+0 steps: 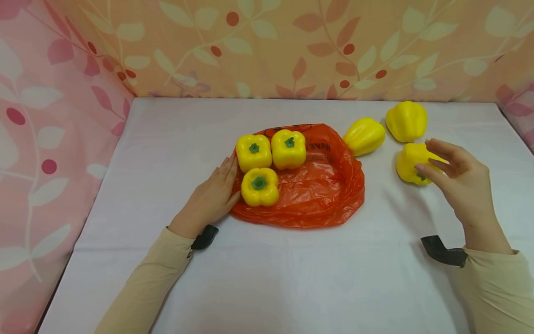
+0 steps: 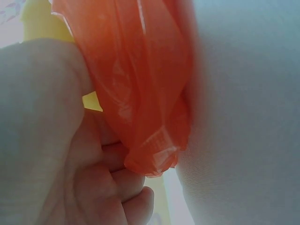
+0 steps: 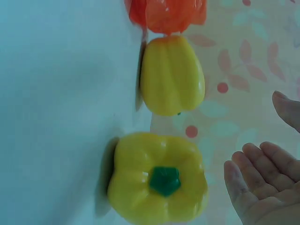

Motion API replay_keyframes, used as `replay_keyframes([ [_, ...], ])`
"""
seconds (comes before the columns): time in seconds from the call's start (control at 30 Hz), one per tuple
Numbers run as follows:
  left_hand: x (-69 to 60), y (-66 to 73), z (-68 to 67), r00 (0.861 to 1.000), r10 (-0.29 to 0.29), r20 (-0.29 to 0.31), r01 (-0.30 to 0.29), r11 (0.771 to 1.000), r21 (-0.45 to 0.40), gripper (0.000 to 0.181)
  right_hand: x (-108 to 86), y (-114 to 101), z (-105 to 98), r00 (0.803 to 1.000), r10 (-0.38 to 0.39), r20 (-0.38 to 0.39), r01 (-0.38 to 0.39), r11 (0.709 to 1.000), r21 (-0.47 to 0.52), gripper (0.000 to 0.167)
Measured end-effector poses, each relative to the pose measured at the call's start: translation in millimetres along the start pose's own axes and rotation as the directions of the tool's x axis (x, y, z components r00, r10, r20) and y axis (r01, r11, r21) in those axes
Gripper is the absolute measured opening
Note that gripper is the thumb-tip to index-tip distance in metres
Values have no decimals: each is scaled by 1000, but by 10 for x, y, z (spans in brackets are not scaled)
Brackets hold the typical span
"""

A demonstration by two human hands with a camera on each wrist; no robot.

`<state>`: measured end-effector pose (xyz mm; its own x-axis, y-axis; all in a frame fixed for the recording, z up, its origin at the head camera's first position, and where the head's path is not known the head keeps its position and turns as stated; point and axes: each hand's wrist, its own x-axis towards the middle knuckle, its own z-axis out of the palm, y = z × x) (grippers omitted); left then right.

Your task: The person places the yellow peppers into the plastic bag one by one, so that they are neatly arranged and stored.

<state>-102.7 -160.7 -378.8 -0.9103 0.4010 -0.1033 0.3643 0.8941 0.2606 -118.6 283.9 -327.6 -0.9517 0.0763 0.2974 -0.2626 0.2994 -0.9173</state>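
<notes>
Table (image 1: pixel 300 278), one, covered in plain white cloth with a faint crosswise crease. Directly upon it: red plastic bag (image 1: pixel 317 195), one, spread near the middle, dark lettering at its far side; yellow pepper (image 1: pixel 365 135), lies on its side, meeting the bag's far right edge; second yellow pepper (image 1: pixel 406 121), stands near the far edge; third yellow pepper (image 1: pixel 406 164), sits just in front, green stem toward the near side.

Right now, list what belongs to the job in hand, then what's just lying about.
Likely the job:
- red bag, touched by the left hand
- three yellow peppers grouped there
- pepper nearest the right hand
- two other loose peppers

Just setting:
- white cloth
- leaf-patterned backdrop
</notes>
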Motion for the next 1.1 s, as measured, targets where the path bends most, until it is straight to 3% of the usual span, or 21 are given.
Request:
replay_keyframes([
  [0.17,5,-4,11,1000,7,0,-7,1000,3,75,-2,14,-104,997,38,-67,-45,994,-104,49],
  [0.27,7,2,8,1000,11,-3,-11,1000,0,75,3,32,-153,994,64,-92,-72,993,-95,49],
  [0.6,3,-3,9,1000,-7,4,7,1000,-8,76,40,153,-312,988,117,-100,-139,955,-261,51],
  [0.8,-3,-6,1,1000,-2,9,2,1000,-4,75,48,246,-395,992,122,-34,-126,941,-315,53],
  [1.1,-3,1,-4,1000,3,9,-3,1000,-1,75,31,371,-442,993,91,77,-46,888,-458,55],
])
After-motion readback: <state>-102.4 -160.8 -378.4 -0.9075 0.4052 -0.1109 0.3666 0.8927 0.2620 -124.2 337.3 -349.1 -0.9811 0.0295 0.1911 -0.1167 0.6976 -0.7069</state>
